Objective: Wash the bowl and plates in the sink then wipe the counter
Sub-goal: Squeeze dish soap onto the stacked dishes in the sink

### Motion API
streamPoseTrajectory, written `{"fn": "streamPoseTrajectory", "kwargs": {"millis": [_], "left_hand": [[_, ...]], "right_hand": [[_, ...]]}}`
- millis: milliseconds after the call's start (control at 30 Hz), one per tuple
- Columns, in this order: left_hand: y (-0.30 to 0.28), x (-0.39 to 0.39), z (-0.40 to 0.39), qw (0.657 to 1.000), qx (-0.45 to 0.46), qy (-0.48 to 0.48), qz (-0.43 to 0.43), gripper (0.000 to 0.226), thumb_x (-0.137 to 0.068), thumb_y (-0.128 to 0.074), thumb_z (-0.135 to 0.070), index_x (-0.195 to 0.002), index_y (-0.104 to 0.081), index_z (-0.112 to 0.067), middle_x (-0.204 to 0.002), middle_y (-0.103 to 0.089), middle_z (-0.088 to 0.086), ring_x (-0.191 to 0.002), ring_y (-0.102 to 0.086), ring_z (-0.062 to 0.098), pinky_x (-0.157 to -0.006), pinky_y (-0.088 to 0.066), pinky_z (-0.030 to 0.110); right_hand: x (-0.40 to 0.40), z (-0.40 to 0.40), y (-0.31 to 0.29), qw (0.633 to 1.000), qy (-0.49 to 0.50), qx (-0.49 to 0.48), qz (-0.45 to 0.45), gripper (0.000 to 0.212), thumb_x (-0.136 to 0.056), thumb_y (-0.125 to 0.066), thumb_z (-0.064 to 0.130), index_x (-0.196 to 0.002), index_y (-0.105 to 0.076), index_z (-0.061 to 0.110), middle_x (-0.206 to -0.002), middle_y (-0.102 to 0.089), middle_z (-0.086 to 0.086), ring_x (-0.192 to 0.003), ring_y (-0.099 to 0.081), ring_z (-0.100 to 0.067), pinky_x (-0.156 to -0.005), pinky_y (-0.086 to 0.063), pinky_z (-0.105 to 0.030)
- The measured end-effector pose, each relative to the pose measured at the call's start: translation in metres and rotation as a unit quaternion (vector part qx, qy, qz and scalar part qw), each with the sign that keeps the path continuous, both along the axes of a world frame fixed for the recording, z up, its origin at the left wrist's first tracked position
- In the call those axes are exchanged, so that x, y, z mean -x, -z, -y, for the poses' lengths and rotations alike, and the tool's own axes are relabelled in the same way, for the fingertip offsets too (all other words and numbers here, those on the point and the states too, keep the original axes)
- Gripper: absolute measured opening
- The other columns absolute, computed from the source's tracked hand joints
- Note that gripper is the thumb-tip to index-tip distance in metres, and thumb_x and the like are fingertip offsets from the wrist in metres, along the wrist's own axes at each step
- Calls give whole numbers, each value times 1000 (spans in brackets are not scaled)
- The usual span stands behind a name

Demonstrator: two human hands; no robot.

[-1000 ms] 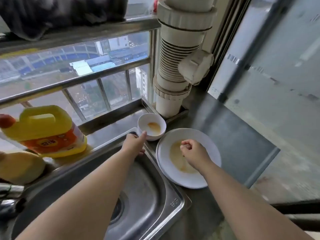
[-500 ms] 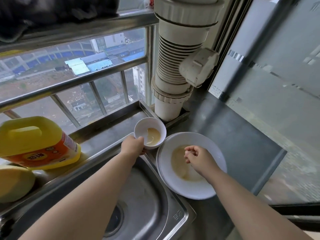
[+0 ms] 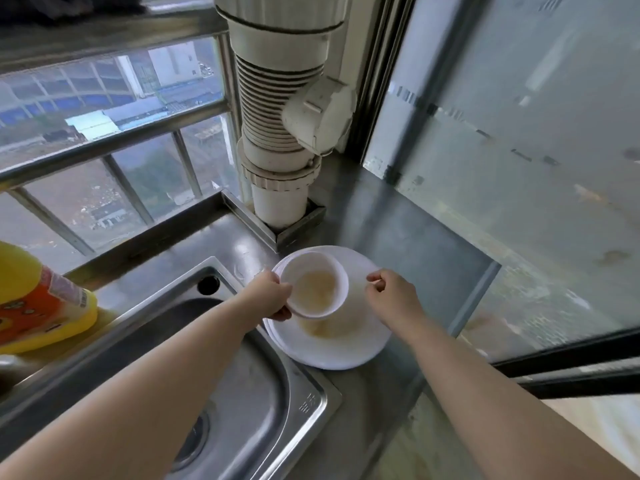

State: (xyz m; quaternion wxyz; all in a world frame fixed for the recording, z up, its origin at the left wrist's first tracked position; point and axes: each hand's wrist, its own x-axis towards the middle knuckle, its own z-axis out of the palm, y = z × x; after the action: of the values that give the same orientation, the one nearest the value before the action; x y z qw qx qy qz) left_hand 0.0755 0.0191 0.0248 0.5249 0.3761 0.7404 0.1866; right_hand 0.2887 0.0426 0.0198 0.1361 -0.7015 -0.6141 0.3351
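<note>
Bowl (image 3: 313,289), gripped by left hand (image 3: 268,294), hides plate (image 3: 332,348); right hand (image 3: 393,297) curled, empty.

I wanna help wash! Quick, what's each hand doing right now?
Left hand: holding the bowl by its rim, over the plate.
Right hand: fingers curled, holding nothing visible.
</note>
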Motion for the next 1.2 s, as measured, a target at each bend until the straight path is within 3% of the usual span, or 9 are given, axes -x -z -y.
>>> {"fn": "streamPoseTrajectory", "kwargs": {"millis": [200,267,367,467,567,667,867,1033,1200], "left_hand": [[2,-6,0,999,-10,28,-17,19,-96,-47,-18,-110,-53,-7,-77,-66,11,-59,-61,16,-52,-52,21],[5,1,3,999,-26,41,-16,26,-94,-53,-33,-109,-55,-12,-83,-67,9,-62,-60,17,-54,-49,25],[11,16,9,994,-87,-12,-65,45,-91,-48,-54,-113,-54,-15,-100,-64,8,-83,-62,21,-60,-47,28],[22,29,16,986,-95,-48,-127,44,-93,-48,-41,-123,-50,-10,-105,-60,6,-96,-58,24,-77,-45,34],[36,31,23,990,-59,-9,-130,16,-92,-49,-28,-97,-56,-15,-91,-62,12,-83,-62,31,-81,-50,45],[46,26,24,995,-52,-22,-88,20,-92,-49,-23,-81,-57,-9,-82,-66,18,-76,-67,35,-79,-56,48],[50,21,22,988,-48,6,-146,21,-90,-50,-17,-95,-59,1,-91,-64,18,-86,-62,34,-78,-54,40],[44,27,36,988,-62,-33,-137,20,-90,-52,-15,-93,-60,2,-84,-60,13,-82,-57,30,-70,-43,33],[28,49,69,987,-93,-121,-49,21,-84,-57,-21,-89,-62,-2,-87,-67,18,-85,-64,35,-77,-56,50]], "right_hand": [[-20,7,18,998,27,-19,48,32,-90,-55,20,-120,-53,10,-117,-49,-9,-98,-54,-25,-79,-37,-25],[-23,8,24,998,46,-8,45,38,-89,-57,22,-124,-48,8,-121,-46,-11,-99,-52,-26,-81,-39,-28],[-23,7,30,998,59,18,23,43,-91,-55,25,-130,-44,9,-125,-45,-13,-101,-51,-25,-84,-39,-30],[-22,1,32,996,76,44,5,45,-94,-50,24,-135,-42,8,-132,-47,-15,-114,-50,-30,-93,-39,-33],[-21,-5,40,992,91,85,-4,37,-96,-41,17,-130,-50,6,-128,-55,-16,-116,-51,-34,-93,-40,-34],[-18,-5,48,982,148,102,-66,35,-93,-35,10,-119,-58,7,-117,-61,-16,-104,-55,-33,-85,-44,-34],[5,0,56,958,207,90,-176,45,-90,-31,6,-127,-53,18,-118,-60,-8,-104,-55,-30,-95,-48,-45],[11,3,54,963,196,58,-174,42,-95,-32,9,-131,-50,20,-118,-59,-4,-105,-56,-27,-96,-48,-46],[21,7,44,975,142,50,-164,33,-93,-38,16,-120,-56,21,-109,-64,-6,-99,-61,-28,-87,-53,-44]]}}
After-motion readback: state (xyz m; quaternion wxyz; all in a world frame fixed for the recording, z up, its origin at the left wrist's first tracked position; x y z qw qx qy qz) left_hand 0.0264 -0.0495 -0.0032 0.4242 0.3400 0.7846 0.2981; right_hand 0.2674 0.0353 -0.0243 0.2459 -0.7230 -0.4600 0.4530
